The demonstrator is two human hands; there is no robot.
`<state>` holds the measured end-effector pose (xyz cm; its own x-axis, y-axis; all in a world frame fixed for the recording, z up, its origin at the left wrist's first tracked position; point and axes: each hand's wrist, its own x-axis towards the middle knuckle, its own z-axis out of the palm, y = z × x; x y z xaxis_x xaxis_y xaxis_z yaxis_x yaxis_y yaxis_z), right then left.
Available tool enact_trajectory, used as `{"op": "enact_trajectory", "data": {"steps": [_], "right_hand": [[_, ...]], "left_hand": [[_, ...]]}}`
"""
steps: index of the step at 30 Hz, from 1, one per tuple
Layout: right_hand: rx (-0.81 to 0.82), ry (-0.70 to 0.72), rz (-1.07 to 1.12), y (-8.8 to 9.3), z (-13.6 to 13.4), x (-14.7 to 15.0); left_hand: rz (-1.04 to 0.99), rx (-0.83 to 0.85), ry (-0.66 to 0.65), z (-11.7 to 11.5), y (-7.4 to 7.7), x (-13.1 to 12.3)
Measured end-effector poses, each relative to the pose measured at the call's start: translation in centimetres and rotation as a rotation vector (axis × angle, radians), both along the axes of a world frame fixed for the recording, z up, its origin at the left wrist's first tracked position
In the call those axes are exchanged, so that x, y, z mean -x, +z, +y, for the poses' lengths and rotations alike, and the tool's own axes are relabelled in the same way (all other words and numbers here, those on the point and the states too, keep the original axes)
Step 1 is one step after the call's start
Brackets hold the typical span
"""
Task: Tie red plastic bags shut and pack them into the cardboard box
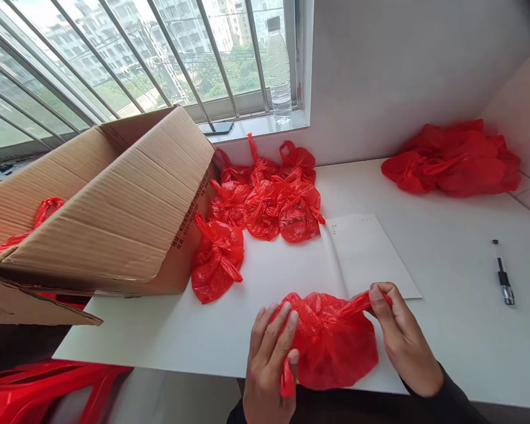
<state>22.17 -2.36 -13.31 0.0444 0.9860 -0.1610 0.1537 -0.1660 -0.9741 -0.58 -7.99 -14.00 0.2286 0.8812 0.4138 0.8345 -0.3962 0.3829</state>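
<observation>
To the right of an open cardboard box [110,218], a bulging red plastic bag [338,350] is lying at the near edge of a white table [459,347], and a person is holding it from both sides. The right hand [404,341] is pinching one twisted end between thumb and fingers; the left hand [269,359] is pressing straight fingers along the opposite side, its thumb apparently trapping a red tail of plastic. Seven knotted red bags [262,209] are sitting close beside the box. From where I'm standing, the thin plastic is looking easy to tear: a hard tug on that twisted end could be splitting it. The bag is also reaching the table's edge, so a slackening grip could be letting it slip off.
</observation>
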Motion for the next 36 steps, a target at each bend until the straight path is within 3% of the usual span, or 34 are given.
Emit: {"op": "enact_trajectory", "data": {"steps": [3,5,7,10,15,18,23,28,36], "right_hand": [[-0.021,0.093,0.017,0.9,-0.4,0.7],[-0.049,0.113,0.026,1.2,-0.6,0.9],[-0.110,0.070,0.008,0.8,-0.7,0.7],[-0.174,0.009,-0.163,-1.0,-0.4,0.0],[-0.313,0.153,-0.657,-5.7,0.3,-1.1],[-0.445,0.196,-0.901,-8.0,0.4,-1.6],[-0.520,0.194,-1.087,-9.1,0.1,-2.0],[-0.556,0.178,-1.136,-9.1,-0.1,-1.9],[-0.568,0.126,-1.131,-9.2,-0.3,-1.3]], "left_hand": [[0.035,0.038,-0.149,0.7,0.7,-2.0],[0.005,0.063,-0.137,1.4,0.9,-3.0],[-0.063,0.048,-0.066,2.2,1.3,-3.1],[-0.159,-0.004,0.109,3.7,2.1,-1.3],[-0.139,-0.170,0.459,8.1,2.9,3.8],[-0.025,-0.146,0.527,10.8,2.4,5.5],[0.191,-0.030,0.418,13.0,0.1,5.7],[0.263,0.064,0.334,14.1,-2.6,6.7],[0.287,0.103,0.269,14.7,-2.2,7.7]]}}
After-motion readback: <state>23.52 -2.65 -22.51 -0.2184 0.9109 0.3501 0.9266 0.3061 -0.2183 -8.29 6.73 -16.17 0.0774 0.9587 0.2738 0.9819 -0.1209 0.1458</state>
